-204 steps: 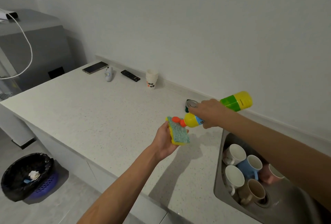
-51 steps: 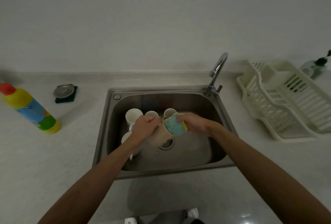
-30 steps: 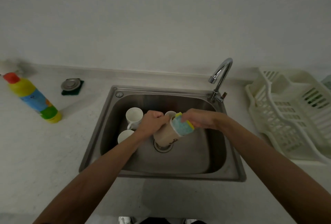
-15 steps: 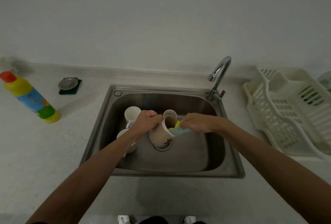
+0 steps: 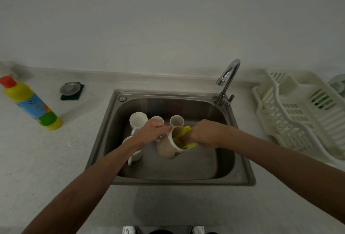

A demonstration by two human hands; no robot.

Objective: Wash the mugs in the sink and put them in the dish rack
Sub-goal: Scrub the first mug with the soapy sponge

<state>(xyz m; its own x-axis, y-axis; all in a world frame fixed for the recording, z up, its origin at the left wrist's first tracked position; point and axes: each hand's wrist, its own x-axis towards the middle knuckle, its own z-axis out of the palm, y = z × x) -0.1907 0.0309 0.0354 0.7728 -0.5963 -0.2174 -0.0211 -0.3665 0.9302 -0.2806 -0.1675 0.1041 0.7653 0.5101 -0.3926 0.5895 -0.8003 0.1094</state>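
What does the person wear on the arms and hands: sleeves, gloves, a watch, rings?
Nothing that shows. The left forearm and the right forearm are bare up to the picture's edge, with no sleeve in view. The left hand and the right hand have no gloves, and no watch, bracelet or ring is visible.

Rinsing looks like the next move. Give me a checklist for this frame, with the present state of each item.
1. Grip of the left hand on the beige ceramic mug: ok.
2. The yellow sponge is inside the mug, pressed by the right hand: ok.
3. Water running from the chrome tap: not ok, no stream shows.
4. Free room in the white plastic dish rack: ok.
5. Mug's inside scrubbed clean: cannot tell.
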